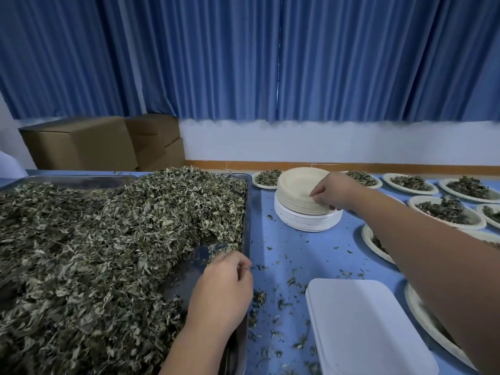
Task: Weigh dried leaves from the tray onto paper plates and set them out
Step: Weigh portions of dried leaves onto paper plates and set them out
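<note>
I'm taking a plate.
My right fingers [318, 191] are pinching the top paper plate [295, 182]; left fingers [241, 263] are curling, perhaps empty, over the tray [246, 212].

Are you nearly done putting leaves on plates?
Not nearly. Done: several filled plates sit on the right. In hand: the right hand pinches the top plate of the stack. Left: the tray holds a big heap of leaves to weigh.

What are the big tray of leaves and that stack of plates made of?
The tray looks like metal, likely stainless steel: grey, dully reflective rim. The upper plates look like unbleached paper pulp: matte beige, thin stacked rims. The lower plates seem white paper, also matte; any coating cannot be told.
</note>
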Action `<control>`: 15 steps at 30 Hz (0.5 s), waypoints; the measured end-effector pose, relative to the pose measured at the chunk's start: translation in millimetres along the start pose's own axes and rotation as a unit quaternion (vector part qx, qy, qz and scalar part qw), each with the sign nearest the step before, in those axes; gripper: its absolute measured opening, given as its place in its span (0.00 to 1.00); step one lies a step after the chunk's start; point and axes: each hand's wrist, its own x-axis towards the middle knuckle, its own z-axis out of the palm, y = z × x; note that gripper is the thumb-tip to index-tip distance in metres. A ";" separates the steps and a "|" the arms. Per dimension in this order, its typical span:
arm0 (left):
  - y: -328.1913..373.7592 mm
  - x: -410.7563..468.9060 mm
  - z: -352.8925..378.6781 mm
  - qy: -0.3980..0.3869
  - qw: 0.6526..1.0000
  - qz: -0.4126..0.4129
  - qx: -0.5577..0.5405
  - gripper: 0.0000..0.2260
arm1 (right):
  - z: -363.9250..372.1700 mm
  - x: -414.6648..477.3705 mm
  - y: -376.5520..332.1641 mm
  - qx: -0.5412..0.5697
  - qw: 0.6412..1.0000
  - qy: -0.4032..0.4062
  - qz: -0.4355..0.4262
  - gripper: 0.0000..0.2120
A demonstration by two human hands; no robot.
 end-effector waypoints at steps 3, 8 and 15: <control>-0.3 0.6 0.7 -0.005 1.000 0.005 0.003 0.07 | -0.9 2.6 -1.1 0.005 1.000 0.008 -0.003 0.10; -1.0 1.8 1.6 -0.006 1.000 0.006 0.007 0.06 | -5.7 8.2 -2.7 -0.001 0.999 0.032 -0.014 0.08; 0.0 2.7 2.0 -0.013 1.000 0.016 0.006 0.07 | -5.0 3.2 -2.9 -0.032 0.999 -0.023 -0.012 0.11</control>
